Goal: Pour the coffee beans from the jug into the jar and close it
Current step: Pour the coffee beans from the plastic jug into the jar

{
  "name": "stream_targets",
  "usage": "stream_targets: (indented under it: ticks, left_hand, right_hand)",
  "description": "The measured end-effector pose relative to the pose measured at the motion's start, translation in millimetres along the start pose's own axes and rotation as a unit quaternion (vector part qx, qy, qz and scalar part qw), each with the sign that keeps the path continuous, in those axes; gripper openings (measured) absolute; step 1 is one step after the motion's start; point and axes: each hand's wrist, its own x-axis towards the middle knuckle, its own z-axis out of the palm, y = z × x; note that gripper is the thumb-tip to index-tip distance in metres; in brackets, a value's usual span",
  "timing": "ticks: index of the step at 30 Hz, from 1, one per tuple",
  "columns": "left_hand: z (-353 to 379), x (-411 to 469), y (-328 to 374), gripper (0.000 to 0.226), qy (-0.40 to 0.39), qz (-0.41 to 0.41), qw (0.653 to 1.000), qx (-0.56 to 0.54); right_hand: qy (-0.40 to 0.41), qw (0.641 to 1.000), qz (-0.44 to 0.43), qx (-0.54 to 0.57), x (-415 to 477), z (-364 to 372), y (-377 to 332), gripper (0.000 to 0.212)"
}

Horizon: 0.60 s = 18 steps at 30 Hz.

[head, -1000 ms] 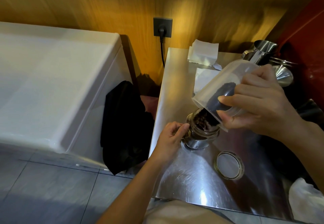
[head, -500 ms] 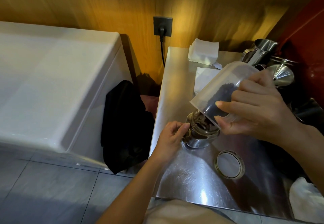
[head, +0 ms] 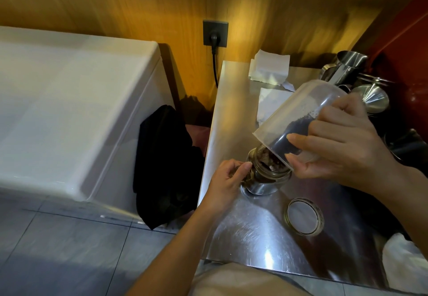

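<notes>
A small glass jar (head: 264,180) stands on the steel counter (head: 254,231), holding brown coffee beans. My left hand (head: 228,181) grips its left side. My right hand (head: 342,143) holds a clear plastic jug (head: 298,115) tipped steeply mouth-down, its rim over the jar's opening. Dark beans lie along the jug's lower wall and run into the jar. The jar's round lid (head: 304,216) lies flat on the counter, to the right of the jar and nearer me.
White paper sheets (head: 269,67) lie at the counter's back. Steel jugs and a funnel (head: 370,97) crowd the back right; a white cloth (head: 404,261) sits at the front right. A white appliance (head: 69,110) and black cloth (head: 164,163) stand left of the counter.
The jug has tipped a little steeper and its base has risen. Beans have slid down towards the rim, and the jar looks fuller. My left hand stays on the jar.
</notes>
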Motion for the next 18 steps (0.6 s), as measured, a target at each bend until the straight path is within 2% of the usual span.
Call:
stream_targets:
  ticks: [6, 11, 14, 18]
  left_hand:
    - [0.0, 0.2, -1.8, 0.032, -0.002, -0.001, 1.0, -0.006]
    - [0.8, 0.0, 0.2, 0.024, -0.005, 0.001, 1.0, -0.017]
    - [0.7, 1.5, -1.9, 0.026, -0.01, -0.001, 1.0, -0.018]
    - [0.2, 3.5, -6.2, 0.027, -0.016, 0.005, 1.0, -0.023]
  right_hand:
    - [-0.008, 1.0, -0.013, -0.002, 2.5, -2.0, 0.8, 0.02]
    - [-0.011, 1.0, -0.004, -0.007, 1.6, -3.7, -0.4, 0.02]
    - [-0.006, 1.0, -0.006, 0.0, 2.9, -5.2, -2.3, 0.013]
    - [-0.013, 1.0, -0.018, -0.009, 2.8, -5.5, -2.7, 0.015]
